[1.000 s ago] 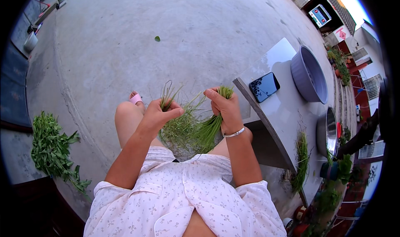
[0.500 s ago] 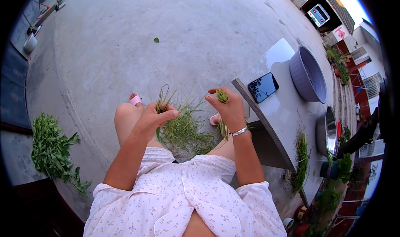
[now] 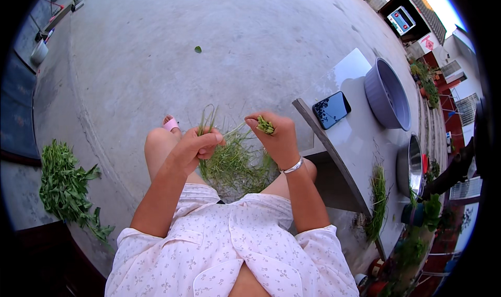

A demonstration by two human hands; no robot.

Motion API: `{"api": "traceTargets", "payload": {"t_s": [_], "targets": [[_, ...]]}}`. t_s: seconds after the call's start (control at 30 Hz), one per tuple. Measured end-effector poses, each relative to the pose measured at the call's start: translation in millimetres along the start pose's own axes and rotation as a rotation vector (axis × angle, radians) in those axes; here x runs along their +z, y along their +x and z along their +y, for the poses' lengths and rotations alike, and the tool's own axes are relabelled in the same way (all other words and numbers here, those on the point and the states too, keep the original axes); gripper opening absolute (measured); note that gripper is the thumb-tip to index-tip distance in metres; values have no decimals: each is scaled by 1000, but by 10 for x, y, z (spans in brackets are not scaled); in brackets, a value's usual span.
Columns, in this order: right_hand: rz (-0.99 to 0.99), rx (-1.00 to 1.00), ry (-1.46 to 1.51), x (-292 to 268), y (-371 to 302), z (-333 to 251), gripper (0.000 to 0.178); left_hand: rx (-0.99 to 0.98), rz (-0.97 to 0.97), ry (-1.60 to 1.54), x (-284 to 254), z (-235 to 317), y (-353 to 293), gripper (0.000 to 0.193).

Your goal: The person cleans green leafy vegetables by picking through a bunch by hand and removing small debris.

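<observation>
Right hand (image 3: 281, 136) has swung in toward the left since the last look, and a pale thin strand (image 3: 234, 132) now stretches across the gap between the two. Left hand (image 3: 195, 147) barely shifted.

From where I stand: right hand closed around a green bundle (image 3: 265, 125), its blunt ends poking out by the thumb; the rest is mostly hidden, blurred below. Left hand pinching a few thin blades (image 3: 209, 118), tips up. Both are over the loose grassy pile (image 3: 235, 164) on the floor between the knees.

Handling, my guess: bundle very light, bendy, maybe a bit slick if damp; single stems would bruise or snap easily. Best held around the stems near the blunt ends, snug, not crushing; fine strands want a fingertip pinch.

Labels: none legible on the phone (image 3: 332, 110), purple basin (image 3: 387, 93) or metal bowl (image 3: 409, 164), all on the table (image 3: 352, 153). Only a red character-like mark (image 3: 429, 42) far off upper right, too small and skewed to make out. No brand visible that I can tell.
</observation>
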State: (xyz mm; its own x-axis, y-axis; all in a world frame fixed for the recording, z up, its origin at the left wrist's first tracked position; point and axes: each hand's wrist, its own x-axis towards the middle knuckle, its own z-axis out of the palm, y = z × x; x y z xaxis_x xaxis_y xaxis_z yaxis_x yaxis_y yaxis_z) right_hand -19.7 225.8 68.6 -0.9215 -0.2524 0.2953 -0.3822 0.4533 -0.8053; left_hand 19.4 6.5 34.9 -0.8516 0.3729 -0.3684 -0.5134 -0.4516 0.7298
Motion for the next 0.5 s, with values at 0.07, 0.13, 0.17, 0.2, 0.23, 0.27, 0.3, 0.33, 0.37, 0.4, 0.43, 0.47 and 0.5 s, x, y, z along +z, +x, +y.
{"api": "traceTargets", "payload": {"t_s": [0.07,0.13,0.17,0.2,0.23,0.27,0.3,0.33,0.37,0.4,0.43,0.47,0.5], "targets": [[0,-87,-86,5,-16,24,13,-16,-15,-37,-39,-8,14,17],[-45,-149,-233,-14,-38,33,10,-11,-20,-68,-56,-8,43,18],[-48,-150,-233,-13,-43,31,10,-10,-18,-69,-63,-12,54,18],[-46,-198,-308,-12,-50,26,10,-12,-17,-70,-65,-15,60,16],[-44,-247,-383,-10,-53,21,10,-15,-17,-70,-61,-17,60,15],[-45,-248,-382,25,-53,20,10,-14,-15,-70,-43,-23,53,15],[50,-256,-349,85,-56,34,10,-32,-7,-80,-11,-35,52,14],[145,-263,-316,131,-61,59,10,-50,1,-91,18,-41,54,13],[146,-263,-316,161,-61,111,10,-50,0,-90,44,-42,62,13],[204,0,-59,196,-26,105,11,-55,-21,-116,58,-39,60,12],[256,263,199,213,14,83,12,-60,-42,-143,62,-35,53,12],[271,486,457,121,49,51,16,-59,-40,-145,55,-32,33,12],[273,484,456,84,62,98,16,-47,-33,-149,50,-25,21,12]]}}
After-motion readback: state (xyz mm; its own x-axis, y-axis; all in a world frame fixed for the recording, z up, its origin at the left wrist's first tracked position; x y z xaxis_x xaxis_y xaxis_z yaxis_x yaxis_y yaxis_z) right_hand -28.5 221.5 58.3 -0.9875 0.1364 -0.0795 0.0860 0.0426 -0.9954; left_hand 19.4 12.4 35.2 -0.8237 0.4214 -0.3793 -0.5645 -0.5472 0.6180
